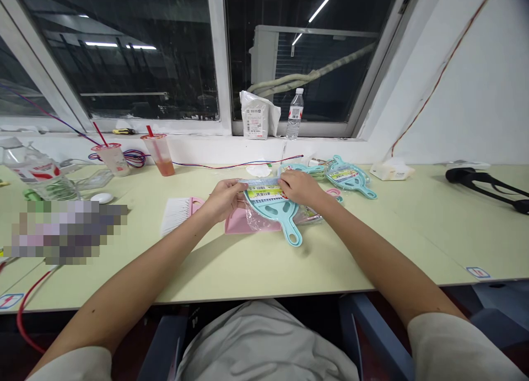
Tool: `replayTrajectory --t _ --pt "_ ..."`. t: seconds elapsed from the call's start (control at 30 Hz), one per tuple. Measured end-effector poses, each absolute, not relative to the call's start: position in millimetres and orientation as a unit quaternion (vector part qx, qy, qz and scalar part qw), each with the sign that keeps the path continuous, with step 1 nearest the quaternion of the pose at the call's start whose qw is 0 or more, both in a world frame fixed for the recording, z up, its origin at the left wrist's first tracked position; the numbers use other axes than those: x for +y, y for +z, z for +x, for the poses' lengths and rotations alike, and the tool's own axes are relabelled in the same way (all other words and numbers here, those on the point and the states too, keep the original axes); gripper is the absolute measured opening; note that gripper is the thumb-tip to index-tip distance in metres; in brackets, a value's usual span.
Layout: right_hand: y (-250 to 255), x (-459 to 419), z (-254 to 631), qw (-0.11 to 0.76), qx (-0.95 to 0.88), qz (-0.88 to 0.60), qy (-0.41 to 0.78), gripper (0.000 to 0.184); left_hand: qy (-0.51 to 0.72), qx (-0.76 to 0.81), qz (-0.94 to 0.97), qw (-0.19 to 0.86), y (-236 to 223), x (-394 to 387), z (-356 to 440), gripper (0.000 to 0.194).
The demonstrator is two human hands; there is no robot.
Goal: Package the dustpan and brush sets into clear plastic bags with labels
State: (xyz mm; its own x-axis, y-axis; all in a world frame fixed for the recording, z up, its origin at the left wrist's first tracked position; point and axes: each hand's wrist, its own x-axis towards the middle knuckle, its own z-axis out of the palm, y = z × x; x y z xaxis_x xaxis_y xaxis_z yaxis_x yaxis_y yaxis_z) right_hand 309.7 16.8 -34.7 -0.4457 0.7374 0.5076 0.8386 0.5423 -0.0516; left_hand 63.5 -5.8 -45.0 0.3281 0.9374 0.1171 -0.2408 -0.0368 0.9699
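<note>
My left hand [223,199] and my right hand [300,187] both grip the top edge of a clear plastic wrapper [258,218]. It encloses a teal plastic dustpan [275,210] with a looped handle, and a printed paper label [264,192] lies across its top. Under the wrapper's left side sits a pink dustpan [252,222]. Left of my left hand lies a small brush with white bristles [176,216] and a pink back. Beyond my right hand, another wrapped teal dustpan [349,177] lies on the pale green table [231,268].
Two plastic cups with red straws [159,155] and a tangle of coloured wires stand at the back left. A water bottle [294,115] and a white packet sit on the window sill. A tissue pack and a black strap lie right; a blurred patch covers the left.
</note>
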Motion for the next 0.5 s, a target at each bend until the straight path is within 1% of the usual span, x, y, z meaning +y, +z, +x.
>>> replayTrajectory --t 0.1,0.23,0.33,0.43,0.5 --pt "-34.0 19.7 321.4 0.278 -0.817 -0.501 -0.073 0.027 0.473 0.317 0.545 0.616 -45.0 -7.6 64.4 0.018" --pt "-35.8 22.8 323.8 0.396 -0.769 -0.501 0.032 0.036 0.479 0.327 0.541 0.610 -44.2 -9.2 65.1 0.018" --pt "-37.9 29.1 326.6 0.476 -0.704 -0.494 0.182 0.040 0.484 0.327 0.535 0.610 -44.0 -8.3 64.1 0.019" --pt "-41.1 37.5 329.8 0.503 -0.603 -0.477 0.394 0.033 0.483 0.322 0.533 0.616 -46.2 -6.5 62.8 0.018" --pt "-43.6 43.3 330.8 0.520 -0.538 -0.460 0.477 0.029 0.485 0.318 0.529 0.619 -48.3 -5.6 62.3 0.018"
